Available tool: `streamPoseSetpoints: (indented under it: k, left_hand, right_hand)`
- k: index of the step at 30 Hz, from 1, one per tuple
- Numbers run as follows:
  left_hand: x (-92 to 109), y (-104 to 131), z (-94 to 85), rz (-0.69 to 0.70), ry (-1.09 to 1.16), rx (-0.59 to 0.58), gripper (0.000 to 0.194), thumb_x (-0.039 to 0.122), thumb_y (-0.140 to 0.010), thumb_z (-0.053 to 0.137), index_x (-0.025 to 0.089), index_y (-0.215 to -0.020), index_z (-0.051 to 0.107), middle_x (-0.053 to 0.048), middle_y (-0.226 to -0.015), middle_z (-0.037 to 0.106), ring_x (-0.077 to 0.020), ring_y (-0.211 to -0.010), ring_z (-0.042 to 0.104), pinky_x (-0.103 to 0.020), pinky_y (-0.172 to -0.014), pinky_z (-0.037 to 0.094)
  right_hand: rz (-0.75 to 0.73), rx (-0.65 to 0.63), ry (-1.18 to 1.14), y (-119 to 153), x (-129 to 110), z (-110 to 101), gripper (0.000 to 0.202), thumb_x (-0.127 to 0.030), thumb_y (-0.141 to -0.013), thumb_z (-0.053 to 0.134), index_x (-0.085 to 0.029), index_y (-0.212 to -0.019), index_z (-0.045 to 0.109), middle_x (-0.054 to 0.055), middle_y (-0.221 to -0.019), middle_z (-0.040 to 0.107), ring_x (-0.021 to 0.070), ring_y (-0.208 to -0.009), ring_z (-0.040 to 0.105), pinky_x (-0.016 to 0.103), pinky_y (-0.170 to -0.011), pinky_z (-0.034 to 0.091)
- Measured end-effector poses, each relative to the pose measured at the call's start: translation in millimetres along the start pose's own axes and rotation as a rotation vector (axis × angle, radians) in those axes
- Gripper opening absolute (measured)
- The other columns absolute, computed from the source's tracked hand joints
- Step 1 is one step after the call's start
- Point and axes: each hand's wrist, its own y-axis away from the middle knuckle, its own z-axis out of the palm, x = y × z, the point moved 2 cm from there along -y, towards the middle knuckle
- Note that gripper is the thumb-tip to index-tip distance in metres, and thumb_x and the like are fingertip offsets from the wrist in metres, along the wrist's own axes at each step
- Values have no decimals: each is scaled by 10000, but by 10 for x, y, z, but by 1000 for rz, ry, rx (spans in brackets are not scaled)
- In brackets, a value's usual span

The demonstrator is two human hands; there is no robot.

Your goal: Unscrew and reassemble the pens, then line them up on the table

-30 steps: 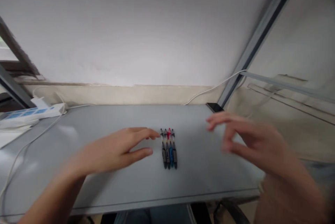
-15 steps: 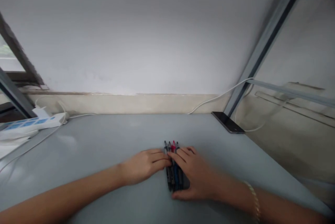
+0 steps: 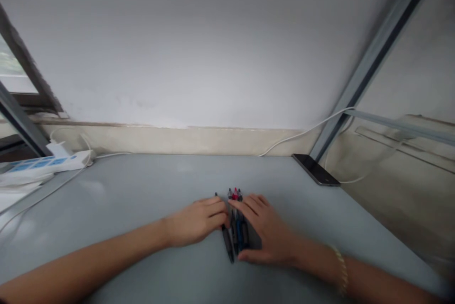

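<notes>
My left hand is closed on a dark pen at the left side of a group. This pen tilts, its top end leaning left, and a narrow gap parts it from the others. Beside it several pens lie in a row on the table, one with a red top and one with a blue barrel. My right hand curves around the row from the right, fingers at the far end and thumb at the near end. Under that palm a flat dark grey surface shows in part; I cannot tell what it is.
The grey table runs back to a white wall. A phone lies at its back right edge near a white cable. At the left stands a white power strip with blue sockets and cords. Metal posts rise at both sides.
My left hand has drawn the leftmost pen away to the left, and its top end now leans left. My right hand stays by the other pens. The view has shifted slightly.
</notes>
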Motion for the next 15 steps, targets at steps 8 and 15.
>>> streamPoseSetpoints:
  k: [8, 15]
  left_hand:
    - [138, 63, -202, -29, -6, -13, 312, 85, -1064, 343, 195, -1087, 635, -82, -1092, 730, -220, -1097, 617, -414, -1122, 377]
    - [403, 129, -334, -22, 51, 23, 310, 75, -1040, 407, 207, -1149, 665, -59, -984, 740, -220, -1014, 639, -520, -1231, 211]
  right_hand:
    - [421, 15, -523, 112, -354, -88, 415, -582, -999, 428, -238, -784, 518, -34, -694, 474, 174, -635, 443, 301, -588, 350]
    - [699, -331, -1188, 312, -583, 408, 522, -713, -863, 584, -194, -871, 636, -33, -647, 565, 88, -495, 434, 206, -502, 316]
